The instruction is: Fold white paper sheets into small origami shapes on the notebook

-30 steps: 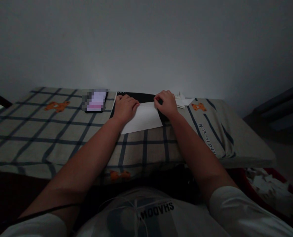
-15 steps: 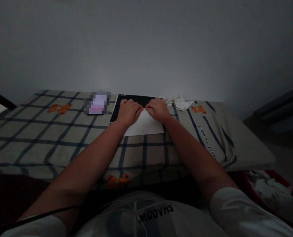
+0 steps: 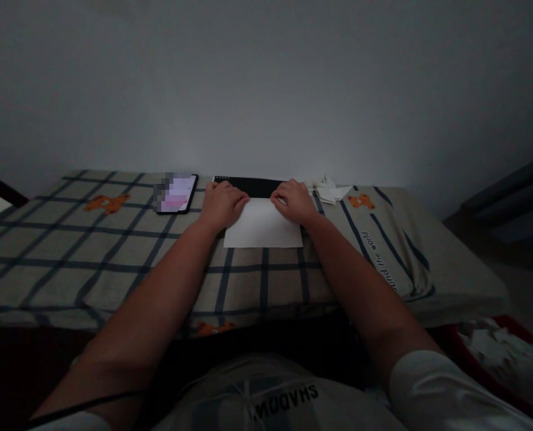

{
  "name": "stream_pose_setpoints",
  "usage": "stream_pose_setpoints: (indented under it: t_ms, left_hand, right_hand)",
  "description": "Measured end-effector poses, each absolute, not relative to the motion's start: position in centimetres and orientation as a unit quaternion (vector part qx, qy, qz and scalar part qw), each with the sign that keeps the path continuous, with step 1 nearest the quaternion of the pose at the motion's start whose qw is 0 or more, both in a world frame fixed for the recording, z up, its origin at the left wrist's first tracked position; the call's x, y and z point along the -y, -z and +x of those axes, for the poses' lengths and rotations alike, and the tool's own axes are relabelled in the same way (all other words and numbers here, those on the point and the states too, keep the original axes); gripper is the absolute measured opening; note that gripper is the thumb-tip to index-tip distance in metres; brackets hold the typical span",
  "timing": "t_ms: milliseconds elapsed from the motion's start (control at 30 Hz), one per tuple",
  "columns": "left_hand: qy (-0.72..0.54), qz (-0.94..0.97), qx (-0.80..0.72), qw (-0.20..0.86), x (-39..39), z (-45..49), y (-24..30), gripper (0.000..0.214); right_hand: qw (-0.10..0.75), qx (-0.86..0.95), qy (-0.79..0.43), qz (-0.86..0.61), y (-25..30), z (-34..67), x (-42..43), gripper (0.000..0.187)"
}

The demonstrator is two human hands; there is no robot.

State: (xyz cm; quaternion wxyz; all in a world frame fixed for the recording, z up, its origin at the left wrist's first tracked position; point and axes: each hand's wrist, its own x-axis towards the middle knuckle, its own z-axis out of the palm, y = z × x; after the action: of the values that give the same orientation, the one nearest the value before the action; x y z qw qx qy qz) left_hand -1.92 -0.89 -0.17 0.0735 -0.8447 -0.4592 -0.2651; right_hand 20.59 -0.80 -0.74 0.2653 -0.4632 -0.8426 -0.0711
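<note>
A white sheet of paper (image 3: 264,226) lies partly over a black board or notebook cover (image 3: 252,187), its near edge resting on the checked cloth. My left hand (image 3: 224,205) pinches the paper's far edge at the left, fingers curled. At the right end of that same edge, my right hand (image 3: 292,202) is closed with thumb and forefinger together on the paper. The far edge runs straight between the two hands and looks folded. Both palms hide the paper's far corners.
A phone (image 3: 179,194) with a lit screen lies to the left. Folded white paper pieces (image 3: 329,190) sit just right of my right hand. The checked cloth (image 3: 243,281) covers the surface up to the wall. A red container (image 3: 512,326) of paper scraps stands low at the right.
My hands have moved apart along the paper's far edge, the left one leftward and the right one slightly rightward. More of the paper between them shows now.
</note>
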Motion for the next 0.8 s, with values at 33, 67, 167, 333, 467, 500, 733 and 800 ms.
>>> stream_pose_setpoints:
  t_ms: [33, 67, 167, 333, 467, 500, 733, 800]
  left_hand:
    - [0.268, -0.84, 0.465, 0.072, 0.7, -2.2, 0.1, 0.028]
    - [0.273, -0.836, 0.471, 0.071, 0.5, -2.5, 0.1, 0.028]
    - [0.275, -0.828, 0.485, 0.059, 0.0, -3.1, 0.1, 0.028]
    - [0.313, -0.819, 0.48, -0.012, -0.6, -3.5, 0.5, 0.03]
    - [0.357, -0.799, 0.479, -0.068, -0.9, -3.7, 0.8, 0.029]
    - [0.364, -0.794, 0.481, -0.079, -0.9, -3.6, 0.9, 0.029]
    - [0.38, -0.791, 0.456, -0.147, -0.5, -3.3, 0.7, 0.027]
    - [0.385, -0.782, 0.468, -0.143, -0.5, -3.3, 0.7, 0.025]
  right_hand:
    - [0.265, 0.84, 0.074, -0.468, 0.7, 20.8, 0.7, 0.021]
    - [0.265, 0.837, 0.076, -0.473, 0.7, 21.0, 0.7, 0.021]
    - [0.259, 0.833, 0.079, -0.482, 0.8, 21.5, 0.5, 0.024]
    - [0.269, 0.823, 0.083, -0.493, 0.9, 22.0, 0.5, 0.024]
    - [0.276, 0.821, 0.076, -0.493, 1.0, 22.1, 0.6, 0.022]
    - [0.279, 0.821, 0.073, -0.493, 1.0, 22.1, 0.6, 0.021]
    - [0.298, 0.81, 0.058, -0.501, 1.4, 22.3, 0.2, 0.019]
    - [0.3, 0.809, 0.052, -0.504, 1.5, 22.4, 0.1, 0.019]
